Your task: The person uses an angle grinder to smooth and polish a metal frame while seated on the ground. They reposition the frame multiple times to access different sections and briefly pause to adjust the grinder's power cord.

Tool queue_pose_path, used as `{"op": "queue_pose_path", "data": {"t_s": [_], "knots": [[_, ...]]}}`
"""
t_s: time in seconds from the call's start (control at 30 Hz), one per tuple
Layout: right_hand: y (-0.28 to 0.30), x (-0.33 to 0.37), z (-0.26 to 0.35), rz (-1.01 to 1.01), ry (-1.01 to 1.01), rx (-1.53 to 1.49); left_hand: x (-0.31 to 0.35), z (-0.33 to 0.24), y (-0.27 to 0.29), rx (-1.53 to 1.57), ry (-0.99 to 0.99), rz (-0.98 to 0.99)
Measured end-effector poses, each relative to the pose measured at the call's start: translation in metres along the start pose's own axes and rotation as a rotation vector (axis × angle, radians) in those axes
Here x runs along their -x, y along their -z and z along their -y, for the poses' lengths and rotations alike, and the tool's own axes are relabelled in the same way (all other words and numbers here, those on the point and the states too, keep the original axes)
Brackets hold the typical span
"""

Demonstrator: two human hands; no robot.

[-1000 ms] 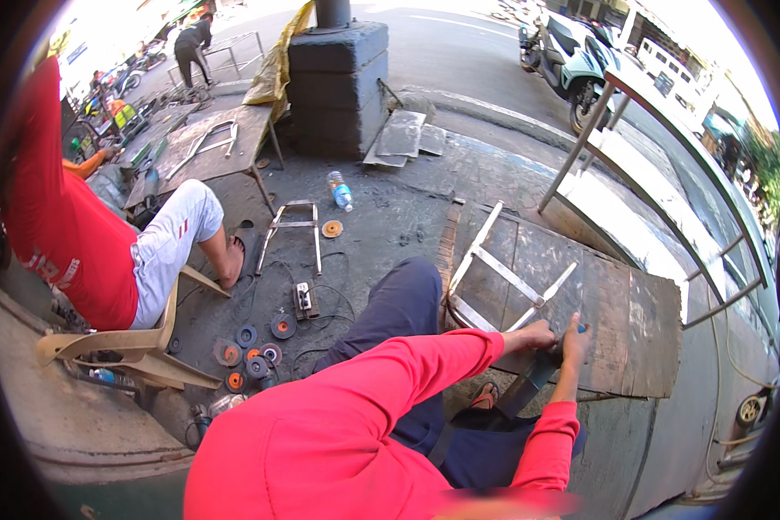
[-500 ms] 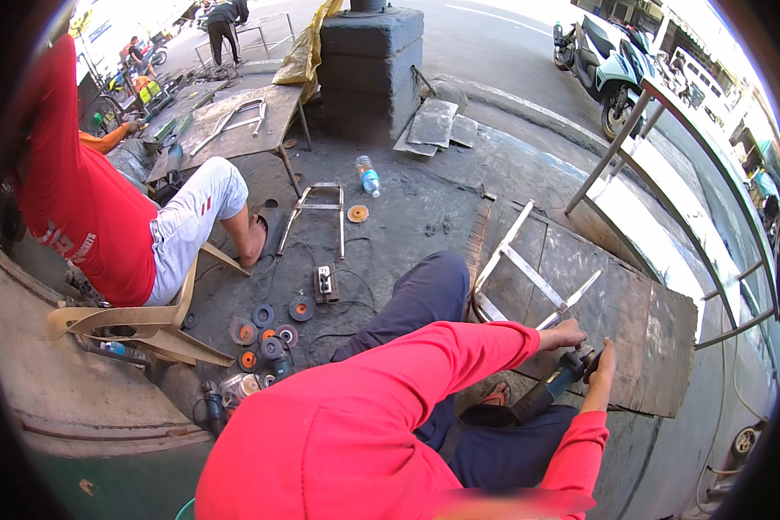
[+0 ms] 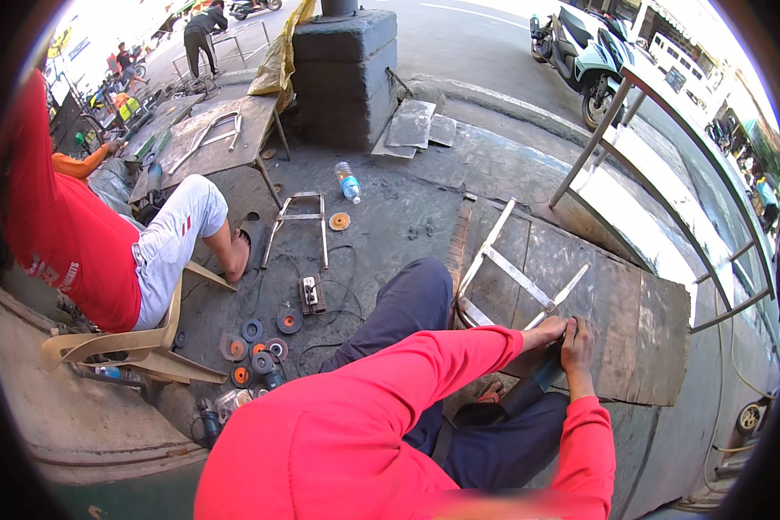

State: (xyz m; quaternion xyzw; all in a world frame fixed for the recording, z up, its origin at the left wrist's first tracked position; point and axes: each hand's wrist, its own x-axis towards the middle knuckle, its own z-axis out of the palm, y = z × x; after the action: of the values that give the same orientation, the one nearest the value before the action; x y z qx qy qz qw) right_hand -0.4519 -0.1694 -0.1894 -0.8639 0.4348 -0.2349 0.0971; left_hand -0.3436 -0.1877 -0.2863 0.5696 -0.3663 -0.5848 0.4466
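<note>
Across my lap lies an angle grinder point(image 3: 542, 374) with a blue-and-black body, its head hidden under my fingers. My left hand point(image 3: 546, 333) is closed around the head end from the left. From the right, my right hand point(image 3: 578, 348) wraps the same end, its fingers raised close to the left hand. What the fingertips pinch there is too small to make out. Just beyond my hands, a pale metal frame point(image 3: 518, 274) with crossbars rests on a worn wooden board point(image 3: 620, 334).
Left of my knee, several grinding discs point(image 3: 289, 321) lie near a power outlet box point(image 3: 311, 295) and cords. A second metal frame point(image 3: 300, 217) and a water bottle point(image 3: 347, 183) are beyond. A person in red sits on a plastic chair point(image 3: 160, 354). A railing point(image 3: 711, 178) rises at right.
My right hand has moved left and up against my left hand, covering the grinder's head, which showed between them before. The whole view has shifted slightly.
</note>
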Motion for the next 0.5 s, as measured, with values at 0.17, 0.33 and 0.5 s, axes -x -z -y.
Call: {"op": "queue_pose_path", "data": {"t_s": [0.17, 0.33, 0.5], "knots": [[-0.007, 0.004, -0.002, -0.259, -0.424, 0.192, 0.003, -0.009, -0.003, -0.208, 0.029, -0.030], [-0.009, -0.016, -0.005, -0.149, -1.177, -0.080, 0.025, -0.024, 0.000, -0.145, 0.083, 0.006], [-0.015, -0.012, 0.017, -0.223, -1.075, 0.110, 0.030, -0.032, 0.000, 0.011, 0.134, 0.048]]}}
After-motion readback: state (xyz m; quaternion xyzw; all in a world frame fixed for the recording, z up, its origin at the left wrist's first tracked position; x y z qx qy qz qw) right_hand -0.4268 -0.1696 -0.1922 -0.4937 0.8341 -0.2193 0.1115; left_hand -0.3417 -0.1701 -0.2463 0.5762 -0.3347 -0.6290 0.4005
